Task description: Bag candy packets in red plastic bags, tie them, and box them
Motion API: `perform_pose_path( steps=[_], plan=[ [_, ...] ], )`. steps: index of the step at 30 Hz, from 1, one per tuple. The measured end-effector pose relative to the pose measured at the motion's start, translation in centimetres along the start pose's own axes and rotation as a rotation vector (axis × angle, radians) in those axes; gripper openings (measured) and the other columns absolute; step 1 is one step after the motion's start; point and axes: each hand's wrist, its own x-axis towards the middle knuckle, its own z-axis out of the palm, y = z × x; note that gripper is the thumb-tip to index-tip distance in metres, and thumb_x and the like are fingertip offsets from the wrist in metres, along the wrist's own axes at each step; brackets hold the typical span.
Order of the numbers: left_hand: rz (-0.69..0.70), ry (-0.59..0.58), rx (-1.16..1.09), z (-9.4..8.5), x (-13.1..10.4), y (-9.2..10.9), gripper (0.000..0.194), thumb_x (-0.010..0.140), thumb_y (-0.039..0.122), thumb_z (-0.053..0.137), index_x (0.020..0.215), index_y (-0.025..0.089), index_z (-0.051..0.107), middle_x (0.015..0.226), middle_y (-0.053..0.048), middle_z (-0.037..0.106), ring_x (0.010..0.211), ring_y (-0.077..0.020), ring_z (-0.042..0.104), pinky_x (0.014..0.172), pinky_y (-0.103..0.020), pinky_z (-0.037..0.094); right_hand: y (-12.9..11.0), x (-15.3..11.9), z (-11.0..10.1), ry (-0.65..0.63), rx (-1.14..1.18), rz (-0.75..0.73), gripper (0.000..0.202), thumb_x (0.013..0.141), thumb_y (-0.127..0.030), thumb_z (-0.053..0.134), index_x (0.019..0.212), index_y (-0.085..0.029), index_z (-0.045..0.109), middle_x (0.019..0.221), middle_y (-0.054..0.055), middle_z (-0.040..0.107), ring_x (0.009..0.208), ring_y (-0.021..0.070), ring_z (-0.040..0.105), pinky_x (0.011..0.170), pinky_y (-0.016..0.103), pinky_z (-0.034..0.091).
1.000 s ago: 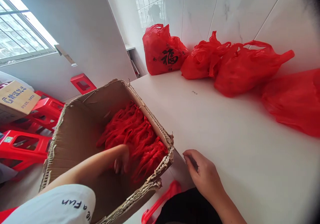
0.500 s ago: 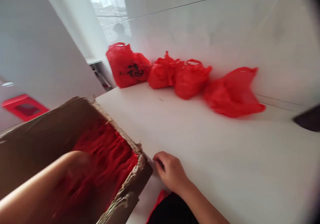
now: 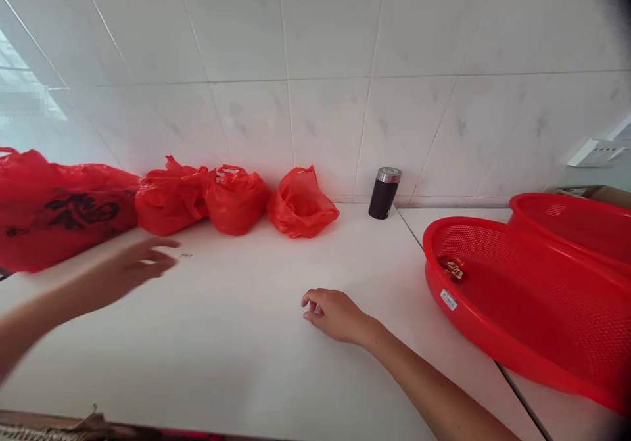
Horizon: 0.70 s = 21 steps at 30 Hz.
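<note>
My left hand point(image 3: 133, 267), slightly blurred, hovers over the left side of the white table point(image 3: 236, 349) with its fingers apart and nothing in them. In front of it stand several red plastic bags along the wall: a large bag with black lettering point(image 3: 73, 211), two tied-up bags, the nearer to the middle being a rounded one point(image 3: 236, 201), and a bag with its mouth open point(image 3: 302, 204). Near the table's middle, my right hand point(image 3: 335, 313) is loosely curled, empty, with a gap between thumb and forefinger.
A dark cup with a silver lid point(image 3: 385, 192) stands by the tiled wall. To the right lie a red plastic basket point(image 3: 473, 323) with a small brown packet point(image 3: 452, 268) inside, and another red basket point(image 3: 566, 206) behind. A torn cardboard edge point(image 3: 83, 426) shows at bottom left.
The view has swung right, bringing the cup and baskets in. My left hand has come out of the cardboard box, now mostly out of view. My right hand is away from the box's edge.
</note>
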Motion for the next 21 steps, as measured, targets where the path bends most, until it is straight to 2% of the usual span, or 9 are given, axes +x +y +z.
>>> perform_pose_path(
  steps=[2, 5, 8, 10, 12, 14, 16, 18, 21],
  plan=[
    [-0.120, -0.091, -0.195, 4.4, 2.6, 4.8, 0.080, 0.041, 0.065, 0.080, 0.111, 0.032, 0.060, 0.099, -0.002, 0.071, 0.095, -0.0304, 0.065, 0.071, -0.034, 0.052, 1.6, 0.4, -0.4, 0.088, 0.146, 0.037, 0.015, 0.085, -0.025, 0.051, 0.092, -0.023, 0.063, 0.084, 0.000, 0.064, 0.071, 0.0131, 0.059, 0.060, 0.022, 0.044],
    [-0.145, -0.128, -0.386, 12.5, 7.1, 10.3, 0.065, 0.062, 0.057, 0.076, 0.113, 0.021, 0.060, 0.100, -0.011, 0.070, 0.080, -0.0270, 0.068, 0.066, -0.035, 0.053, 3.5, 0.9, 0.8, 0.233, 0.320, 0.031, 0.013, 0.085, -0.021, 0.047, 0.086, -0.021, 0.060, 0.074, -0.002, 0.060, 0.065, 0.0113, 0.054, 0.059, 0.021, 0.041],
    [-0.163, -0.026, -0.644, 19.1, 11.1, 13.1, 0.052, 0.088, 0.051, 0.053, 0.128, 0.018, 0.049, 0.113, -0.013, 0.063, 0.084, -0.0203, 0.067, 0.072, -0.035, 0.054, 4.9, 1.4, 2.2, 0.300, 0.334, -0.001, 0.014, 0.085, -0.020, 0.046, 0.088, -0.022, 0.059, 0.068, -0.003, 0.056, 0.061, 0.0109, 0.050, 0.058, 0.021, 0.038],
    [-0.163, 0.035, -0.804, 21.9, 13.0, 14.0, 0.042, 0.092, 0.041, 0.051, 0.126, 0.016, 0.051, 0.117, -0.011, 0.060, 0.092, -0.0195, 0.064, 0.077, -0.038, 0.054, 5.4, 1.7, 2.5, 0.282, 0.310, -0.021, 0.014, 0.085, -0.020, 0.046, 0.090, -0.022, 0.060, 0.068, -0.003, 0.056, 0.061, 0.0111, 0.049, 0.058, 0.021, 0.037],
    [-0.141, 0.064, -0.937, 23.2, 14.0, 14.4, 0.035, 0.092, 0.035, 0.054, 0.122, 0.015, 0.054, 0.117, -0.010, 0.060, 0.095, -0.0196, 0.062, 0.080, -0.040, 0.054, 5.6, 1.9, 2.2, 0.263, 0.307, -0.044, 0.015, 0.087, -0.022, 0.045, 0.091, -0.022, 0.059, 0.068, -0.003, 0.055, 0.061, 0.0113, 0.049, 0.057, 0.021, 0.037],
    [-0.081, 0.054, -1.050, 23.4, 13.9, 14.3, 0.028, 0.090, 0.030, 0.058, 0.113, 0.015, 0.059, 0.112, -0.008, 0.062, 0.093, -0.0181, 0.062, 0.080, -0.037, 0.053, 5.4, 1.7, 1.3, 0.333, 0.285, -0.104, 0.015, 0.090, -0.024, 0.044, 0.091, -0.022, 0.059, 0.069, -0.002, 0.055, 0.060, 0.0116, 0.048, 0.057, 0.022, 0.038],
    [0.007, 0.003, -1.147, 22.9, 12.7, 13.9, 0.021, 0.086, 0.028, 0.063, 0.102, 0.015, 0.063, 0.103, -0.006, 0.066, 0.089, -0.0162, 0.063, 0.079, -0.031, 0.053, 4.9, 1.3, -0.2, 0.528, 0.239, -0.189, 0.015, 0.091, -0.025, 0.044, 0.092, -0.021, 0.058, 0.073, 0.000, 0.057, 0.063, 0.0123, 0.050, 0.060, 0.023, 0.041],
    [0.083, -0.091, -1.221, 22.4, 10.9, 13.1, 0.021, 0.079, 0.029, 0.068, 0.095, 0.017, 0.065, 0.095, -0.005, 0.068, 0.085, -0.0167, 0.065, 0.077, -0.028, 0.052, 4.2, 0.6, -2.0, 0.796, 0.208, -0.256, 0.013, 0.092, -0.025, 0.047, 0.095, -0.022, 0.059, 0.080, 0.002, 0.060, 0.071, 0.0136, 0.054, 0.068, 0.025, 0.044],
    [0.114, -0.261, -1.283, 22.5, 7.8, 11.8, 0.032, 0.072, 0.031, 0.073, 0.100, 0.019, 0.066, 0.092, -0.005, 0.071, 0.084, -0.0214, 0.067, 0.075, -0.031, 0.053, 3.5, -0.4, -4.5, 1.133, 0.244, -0.248, 0.012, 0.091, -0.028, 0.051, 0.099, -0.022, 0.057, 0.090, 0.004, 0.062, 0.084, 0.0162, 0.059, 0.078, 0.028, 0.047]
  ],
)
